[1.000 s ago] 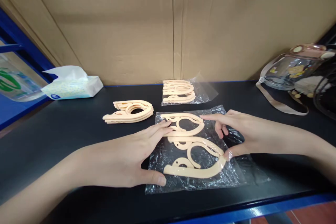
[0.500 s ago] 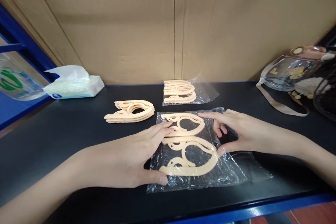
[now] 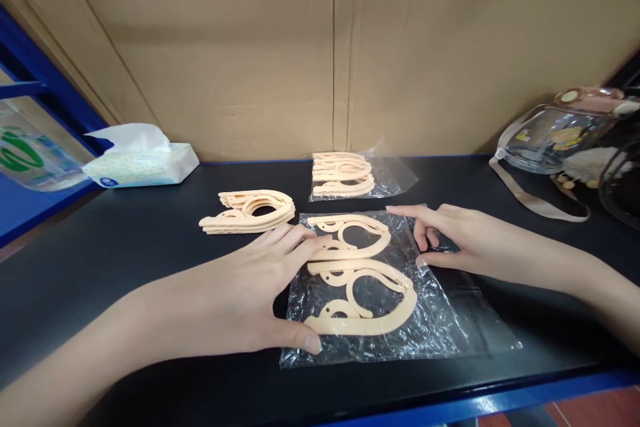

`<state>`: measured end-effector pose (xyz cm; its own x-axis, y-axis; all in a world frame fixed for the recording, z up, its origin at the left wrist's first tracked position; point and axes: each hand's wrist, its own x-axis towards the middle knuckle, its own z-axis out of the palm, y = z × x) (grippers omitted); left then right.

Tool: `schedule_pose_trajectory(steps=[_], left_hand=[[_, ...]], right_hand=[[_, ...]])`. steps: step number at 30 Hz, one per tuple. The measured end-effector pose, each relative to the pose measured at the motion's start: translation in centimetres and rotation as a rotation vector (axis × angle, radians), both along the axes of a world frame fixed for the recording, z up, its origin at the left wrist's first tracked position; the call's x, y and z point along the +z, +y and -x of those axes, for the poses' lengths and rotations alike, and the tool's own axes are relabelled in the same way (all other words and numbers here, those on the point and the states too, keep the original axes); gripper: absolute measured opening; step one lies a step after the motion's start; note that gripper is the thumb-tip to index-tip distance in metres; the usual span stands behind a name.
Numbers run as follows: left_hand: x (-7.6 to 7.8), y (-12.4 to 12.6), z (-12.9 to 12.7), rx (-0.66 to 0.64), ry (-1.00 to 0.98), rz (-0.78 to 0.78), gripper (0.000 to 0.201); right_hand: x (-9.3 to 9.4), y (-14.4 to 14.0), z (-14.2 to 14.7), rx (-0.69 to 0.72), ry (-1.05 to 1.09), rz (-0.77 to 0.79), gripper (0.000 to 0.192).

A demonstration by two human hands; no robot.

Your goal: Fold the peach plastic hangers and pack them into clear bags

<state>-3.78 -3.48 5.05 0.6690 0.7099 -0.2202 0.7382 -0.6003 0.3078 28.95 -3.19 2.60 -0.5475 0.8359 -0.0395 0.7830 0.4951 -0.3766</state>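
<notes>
A clear plastic bag lies flat on the black table, with two cream folding hangers side by side inside it. My left hand rests on the bag's left side, fingers spread, its thumb and fingertips touching the left ends of the hangers. At the bag's right side is my right hand, its index finger stretched along the far edge and its thumb apart from it, lower down. Nothing shows between those fingers. A stack of bare cream folding hangers sits beyond my left hand.
Farther back, another clear bag holds cream hangers. A tissue pack stands at the back left. On the right are a clear bottle and its beige strap. A cardboard wall closes off the back.
My right hand has shifted slightly right and away from the hangers, its thumb moving up off the near hanger's end. My left hand stays at the bag's left side, its fingers slightly shifted.
</notes>
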Motion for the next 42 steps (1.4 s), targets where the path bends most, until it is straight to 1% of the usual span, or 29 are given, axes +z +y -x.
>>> schedule_pose_trajectory(steps=[3,7,10,13,15,17,19,22,25,29,32,35,38,40,42], left_hand=[[0.3,0.9,0.4,-0.02,-0.02,-0.071,0.09],[0.3,3.6,2.3,-0.017,-0.028,-0.231,0.089],[0.3,5.7,4.4,0.053,0.022,-0.268,0.092],[0.4,6.7,6.0,0.161,0.043,-0.225,0.096],[0.5,6.9,6.6,0.22,0.013,-0.21,0.094],[0.6,6.8,6.8,0.246,-0.035,-0.212,0.088],[0.8,6.7,6.8,0.25,-0.059,-0.212,0.085],[1.0,6.6,6.7,0.246,-0.032,-0.227,0.084],[1.4,6.4,6.4,0.254,-0.014,-0.255,0.08],[1.7,6.0,6.1,0.309,-0.01,-0.232,0.076],[1.6,6.2,6.2,0.281,-0.015,-0.24,0.076],[1.4,6.5,6.5,0.243,-0.027,-0.254,0.076],[1.5,6.6,6.4,0.271,-0.023,-0.258,0.078],[1.8,6.4,6.0,0.312,-0.034,-0.256,0.078],[2.0,6.1,5.3,0.324,-0.084,-0.25,0.076]], right_hand=[[-0.1,0.2,-0.3,-0.017,-0.011,-0.066,0.064],[-0.1,0.5,-0.2,-0.012,0.036,-0.105,0.061],[-0.2,0.6,0.2,-0.016,0.135,-0.058,0.058],[-0.4,0.8,0.4,-0.005,0.247,0.032,0.063],[-0.6,0.8,0.4,0.033,0.285,0.09,0.071],[-0.6,0.8,0.3,0.072,0.286,0.135,0.077],[-0.6,0.7,0.2,0.094,0.277,0.176,0.08],[-0.5,0.7,0.0,0.109,0.281,0.235,0.079],[-0.5,0.8,-0.1,0.115,0.283,0.246,0.078],[-0.6,0.9,-0.3,0.118,0.279,0.232,0.078],[-0.5,0.9,-0.2,0.119,0.28,0.226,0.077],[-0.5,0.9,0.0,0.115,0.29,0.209,0.075],[-0.8,1.0,0.1,0.08,0.302,0.161,0.07],[-1.0,1.2,0.2,0.027,0.291,0.075,0.064],[-1.1,1.4,0.3,-0.052,0.236,-0.071,0.055]])
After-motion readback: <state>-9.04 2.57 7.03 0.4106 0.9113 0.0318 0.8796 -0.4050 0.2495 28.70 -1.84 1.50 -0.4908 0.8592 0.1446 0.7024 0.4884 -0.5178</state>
